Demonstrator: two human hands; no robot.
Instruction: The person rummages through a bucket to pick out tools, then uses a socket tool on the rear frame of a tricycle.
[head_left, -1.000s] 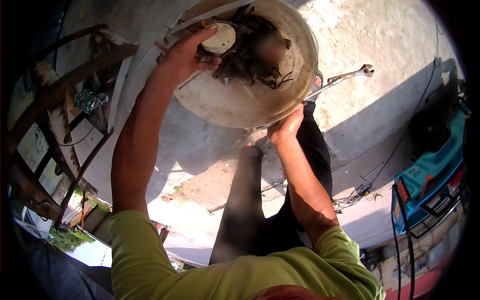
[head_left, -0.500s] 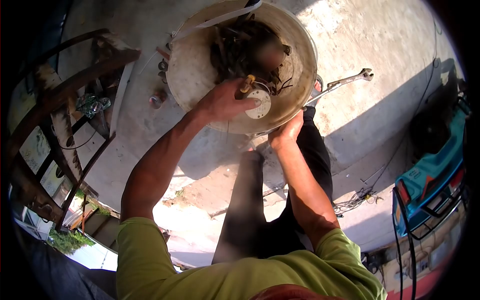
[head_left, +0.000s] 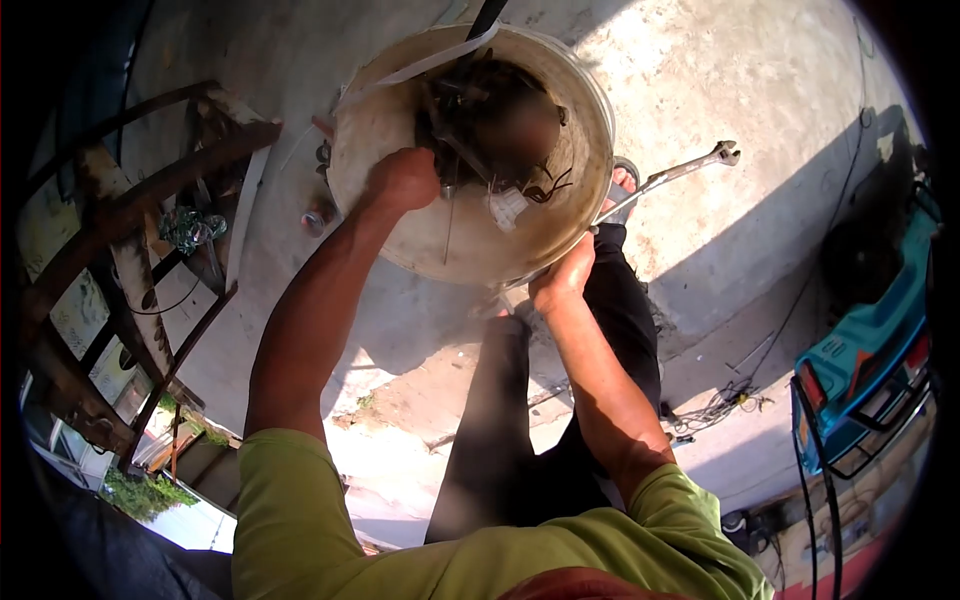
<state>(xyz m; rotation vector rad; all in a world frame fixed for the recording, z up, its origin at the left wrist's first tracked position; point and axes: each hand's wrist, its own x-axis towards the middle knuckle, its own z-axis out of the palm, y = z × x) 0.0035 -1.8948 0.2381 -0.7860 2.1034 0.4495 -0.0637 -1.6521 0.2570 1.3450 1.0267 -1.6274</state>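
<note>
Wearing a lime-green T-shirt [head_left: 440, 560] and dark trousers [head_left: 480, 425], you stretch both arms over a broad, pale bucket [head_left: 468, 262] just past your knees. Nearest to you, your right hand [head_left: 567, 275] sits low against the bucket's outer side, its fingers out of sight under the rim; whether it grips the rim, or the long wrench [head_left: 672, 178] whose near end emerges beside it, the view does not reveal. The wrench's long axis slants outward to your right and away from you, its head well apart from the bucket.

Inside the bucket, a jagged white piece [head_left: 507, 210] lies between your two hands: rightward and slightly nearer your body from the left one, with a clear gap, while the bucket's wall separates it from the right. Your left hand [head_left: 405, 180] is balled over the left part of the bucket, back uppermost, with curled fingers hiding whatever they may hold. Just beside it, a thin rod [head_left: 447, 228] points its long axis toward you. The jumble of dark parts [head_left: 440, 120] starts right beyond your knuckles, partly blurred, so your left hand is the closer of the two. Past them, a whitish strap [head_left: 415, 70] crosses the far rim. Off to your right sits a teal machine [head_left: 865, 345].
</note>
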